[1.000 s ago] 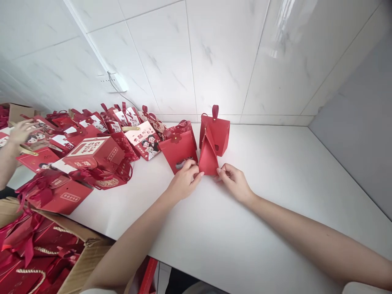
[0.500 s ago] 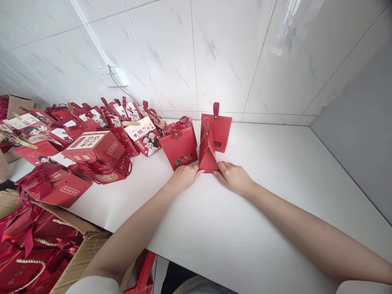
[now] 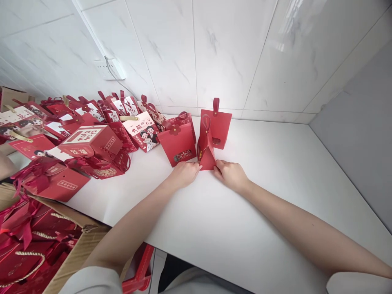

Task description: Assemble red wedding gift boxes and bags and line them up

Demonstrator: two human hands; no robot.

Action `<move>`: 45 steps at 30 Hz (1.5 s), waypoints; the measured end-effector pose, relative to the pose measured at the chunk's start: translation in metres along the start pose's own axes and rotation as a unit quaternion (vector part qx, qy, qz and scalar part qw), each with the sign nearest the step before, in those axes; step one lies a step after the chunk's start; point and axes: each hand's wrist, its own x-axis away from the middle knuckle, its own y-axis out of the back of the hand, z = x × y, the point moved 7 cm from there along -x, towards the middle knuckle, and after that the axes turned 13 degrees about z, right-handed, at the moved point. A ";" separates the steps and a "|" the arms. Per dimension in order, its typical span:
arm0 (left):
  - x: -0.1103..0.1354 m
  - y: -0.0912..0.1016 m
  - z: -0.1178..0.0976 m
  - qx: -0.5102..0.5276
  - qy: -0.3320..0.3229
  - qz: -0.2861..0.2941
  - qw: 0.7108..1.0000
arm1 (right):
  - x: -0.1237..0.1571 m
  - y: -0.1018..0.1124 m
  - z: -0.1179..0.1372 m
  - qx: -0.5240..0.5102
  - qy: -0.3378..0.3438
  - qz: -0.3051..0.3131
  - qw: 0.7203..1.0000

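Observation:
Between both hands a small red gift box (image 3: 208, 159) with a looped strap stands upright on the white table, its triangular end toward me. My left hand (image 3: 185, 173) has its fingers closed at the lower left corner of this box. At the lower right corner, the fingers of my right hand (image 3: 232, 175) pinch its edge. Just behind stands a similar red gift box (image 3: 221, 124) with an upright strap and a small window. A red box with a flower clasp (image 3: 178, 141) stands just beyond my left hand.
Many red and white gift boxes (image 3: 92, 143) crowd the table's left side. A cardboard carton (image 3: 88, 245) of red boxes sits at the lower left. Part of another person's arm (image 3: 6, 166) shows at the left edge. A tiled wall (image 3: 226, 53) bounds the back.
The box between my hands has turned slightly, and gold marks now show on its left side. Both hands stay at its lower corners. The view has shifted a little.

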 end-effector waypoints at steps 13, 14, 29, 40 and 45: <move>0.019 0.014 0.024 0.326 0.047 -0.099 0.939 | 0.009 0.021 -0.042 -0.411 -0.010 -0.231 0.882; 0.017 0.010 0.019 0.351 0.049 -0.112 0.928 | 0.003 0.015 -0.045 -0.439 -0.011 -0.196 0.877; 0.007 0.007 0.040 0.543 -0.015 -0.150 0.826 | 0.004 0.014 -0.013 -0.400 0.100 0.025 0.911; 0.006 0.008 0.035 0.624 -0.063 -0.091 0.774 | 0.002 0.012 -0.035 -0.478 0.055 -0.066 0.874; 0.008 0.004 0.034 0.622 -0.077 0.022 0.779 | -0.004 0.013 -0.040 -0.425 0.045 -0.048 0.903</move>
